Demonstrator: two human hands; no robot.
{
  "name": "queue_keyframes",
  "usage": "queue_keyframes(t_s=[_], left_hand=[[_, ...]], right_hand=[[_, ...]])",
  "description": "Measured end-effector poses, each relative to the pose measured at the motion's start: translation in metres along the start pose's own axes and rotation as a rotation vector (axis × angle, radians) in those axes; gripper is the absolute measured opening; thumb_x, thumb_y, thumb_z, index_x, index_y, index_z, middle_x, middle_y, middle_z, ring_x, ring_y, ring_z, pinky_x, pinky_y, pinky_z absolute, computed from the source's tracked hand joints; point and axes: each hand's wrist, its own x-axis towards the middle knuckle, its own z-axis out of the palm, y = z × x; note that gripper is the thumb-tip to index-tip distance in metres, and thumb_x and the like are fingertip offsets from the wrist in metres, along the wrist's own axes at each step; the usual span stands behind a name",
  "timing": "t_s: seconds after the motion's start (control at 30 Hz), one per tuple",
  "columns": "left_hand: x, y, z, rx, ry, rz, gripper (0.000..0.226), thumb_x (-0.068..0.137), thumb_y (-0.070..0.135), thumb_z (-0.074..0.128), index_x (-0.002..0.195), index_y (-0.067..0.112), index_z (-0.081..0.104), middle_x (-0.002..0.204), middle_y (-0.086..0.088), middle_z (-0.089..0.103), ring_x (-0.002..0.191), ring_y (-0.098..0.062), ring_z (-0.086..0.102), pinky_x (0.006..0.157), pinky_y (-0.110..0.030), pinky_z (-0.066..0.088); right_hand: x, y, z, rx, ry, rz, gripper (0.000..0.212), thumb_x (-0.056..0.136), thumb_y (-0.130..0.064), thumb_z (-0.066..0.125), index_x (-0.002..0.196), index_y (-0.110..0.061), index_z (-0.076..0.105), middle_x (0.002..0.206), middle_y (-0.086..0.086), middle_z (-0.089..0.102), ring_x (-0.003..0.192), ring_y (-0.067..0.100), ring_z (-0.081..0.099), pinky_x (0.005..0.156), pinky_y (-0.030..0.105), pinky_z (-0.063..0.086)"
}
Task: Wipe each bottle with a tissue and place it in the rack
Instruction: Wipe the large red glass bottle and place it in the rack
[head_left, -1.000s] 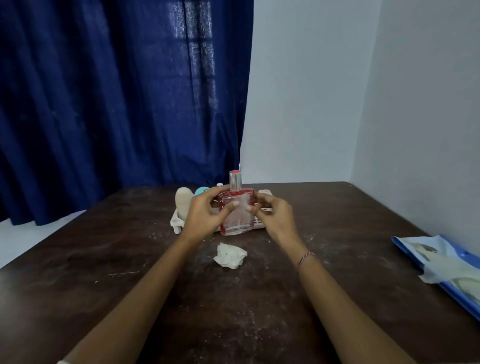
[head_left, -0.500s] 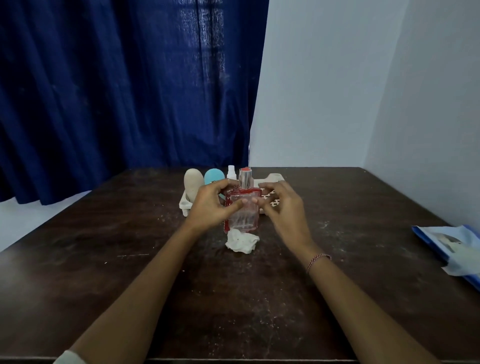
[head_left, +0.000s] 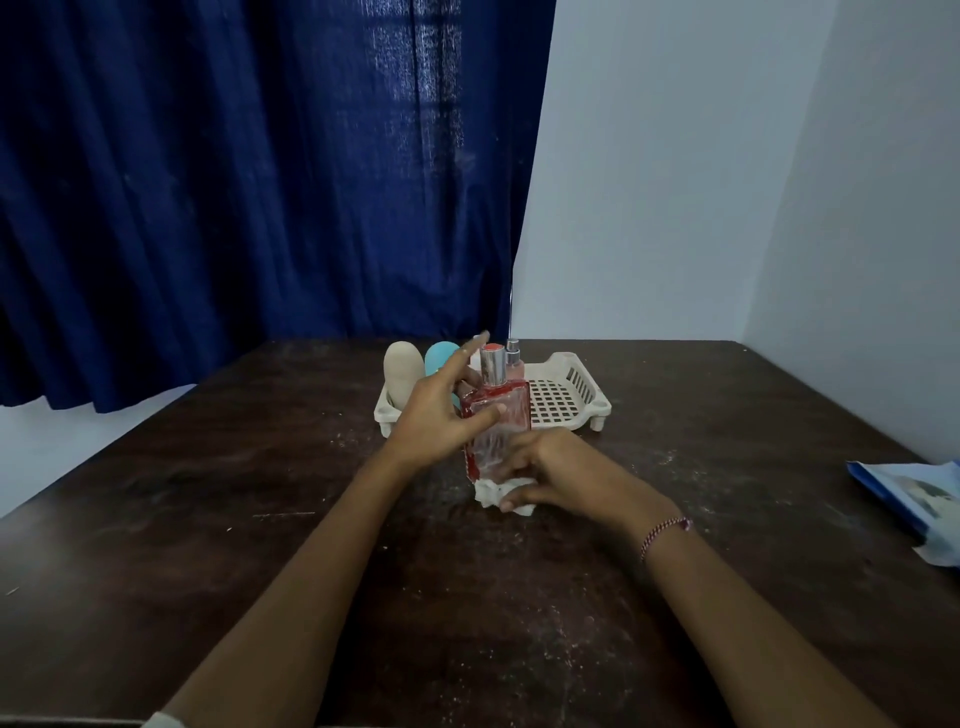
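Standing upright near the middle of the dark surface (head_left: 249, 467), the perfume bottle (head_left: 511, 415) is sitting just on the near side of the rack (head_left: 584, 383), its silver neck and red cap pointing up. The left grip (head_left: 436, 421) is holding it from the left, thumb pressing on the near face and fingers reaching round the far side, with the index finger sticking out straight beside the cap. The right grip (head_left: 561, 470) is curling its fingers onto the crumpled white tissue (head_left: 487, 497) at the foot of the bottle, pinching it by the lower glass; whether the bottle's base is touching the surface I cannot tell. A bracelet (head_left: 665, 532) is circling the right wrist. At the rack's left end a beige bottle (head_left: 402, 376) and a teal bottle (head_left: 440, 358) are standing side by side, and a small spray bottle (head_left: 514, 361) is showing just behind the perfume bottle's neck. A blue packet (head_left: 909, 493) is lying at the right edge of the surface, well apart from both grips. A dark blue curtain (head_left: 234, 182) is hanging beyond the far left.
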Motion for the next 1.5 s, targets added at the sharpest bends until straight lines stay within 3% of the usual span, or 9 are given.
queue_keyframes(t_s=[0.13,0.3,0.57,0.73,0.87,1.0,1.13,1.27,1.5], left_hand=[[0.0,0.004,0.0,-0.01,-0.026,0.055,0.067,0.091,0.027,0.059,0.145,0.04,0.023,0.109,0.025,0.052,0.102,-0.005,0.056,0.087,-0.02,0.051],[0.001,0.01,0.002,-0.145,-0.01,0.077,0.05,0.094,0.029,0.052,0.14,0.039,0.034,0.129,0.007,0.054,0.115,-0.003,0.055,0.086,-0.019,0.052],[0.007,0.009,0.0,-0.175,0.02,0.031,0.037,0.095,0.022,0.051,0.132,0.023,0.052,0.126,0.002,0.057,0.114,-0.008,0.056,0.087,-0.022,0.053],[0.007,0.008,0.001,-0.207,0.045,0.002,0.036,0.095,0.02,0.052,0.131,0.022,0.053,0.125,0.002,0.057,0.115,-0.009,0.056,0.09,-0.021,0.052],[0.008,0.007,-0.001,-0.241,0.043,0.005,0.034,0.095,0.019,0.052,0.129,0.023,0.055,0.122,-0.002,0.059,0.113,-0.014,0.058,0.087,-0.026,0.054],[0.007,0.009,-0.001,-0.275,0.038,0.004,0.034,0.094,0.016,0.054,0.127,0.022,0.057,0.119,-0.003,0.062,0.112,-0.016,0.059,0.086,-0.027,0.055],[0.006,0.012,-0.002,-0.252,0.031,-0.015,0.036,0.094,0.015,0.053,0.13,0.019,0.055,0.114,0.004,0.059,0.112,-0.014,0.057,0.089,-0.028,0.054],[0.005,0.015,0.0,-0.261,0.026,0.006,0.034,0.092,0.015,0.056,0.125,0.022,0.058,0.111,0.011,0.06,0.107,-0.006,0.058,0.082,-0.018,0.053],[0.005,0.02,0.002,-0.283,0.057,-0.007,0.034,0.091,0.01,0.056,0.123,0.024,0.057,0.104,0.013,0.059,0.097,-0.003,0.059,0.076,-0.011,0.05]], right_hand=[[0.0,0.002,-0.003,0.015,0.017,0.025,0.024,0.079,-0.017,0.071,0.103,-0.011,0.07,0.107,-0.002,0.066,0.096,0.008,0.06,0.083,0.014,0.044],[-0.002,0.003,-0.007,0.203,0.096,0.107,0.021,0.079,-0.014,0.072,0.1,-0.012,0.071,0.102,-0.002,0.069,0.091,0.006,0.062,0.084,0.022,0.051],[-0.007,0.01,-0.009,0.333,0.008,0.198,0.016,0.07,-0.017,0.08,0.082,-0.023,0.071,0.084,-0.009,0.069,0.079,0.008,0.066,0.067,0.016,0.052],[-0.007,0.008,-0.01,0.241,-0.023,0.187,0.022,0.071,-0.018,0.079,0.092,-0.017,0.073,0.085,-0.009,0.068,0.066,-0.008,0.056,0.057,0.007,0.041],[-0.012,0.004,-0.019,0.344,-0.037,0.124,0.021,0.07,-0.014,0.079,0.089,-0.019,0.072,0.079,-0.015,0.067,0.063,-0.005,0.054,0.059,0.008,0.041],[-0.015,-0.005,-0.03,0.62,0.385,0.084,0.027,0.069,-0.006,0.077,0.091,-0.021,0.069,0.087,-0.016,0.069,0.083,-0.002,0.062,0.071,0.016,0.051],[-0.008,0.005,-0.024,0.672,0.827,0.267,0.035,0.07,-0.008,0.078,0.098,-0.027,0.068,0.095,-0.007,0.069,0.084,0.004,0.062,0.071,0.027,0.056],[0.0,0.006,-0.012,0.562,0.876,0.423,0.027,0.073,-0.012,0.077,0.099,-0.018,0.07,0.098,-0.006,0.065,0.086,0.008,0.061,0.076,0.033,0.057],[0.004,-0.007,-0.004,0.32,0.912,0.263,0.022,0.077,-0.001,0.071,0.096,-0.012,0.073,0.09,-0.007,0.061,0.085,0.006,0.058,0.072,0.006,0.047]])
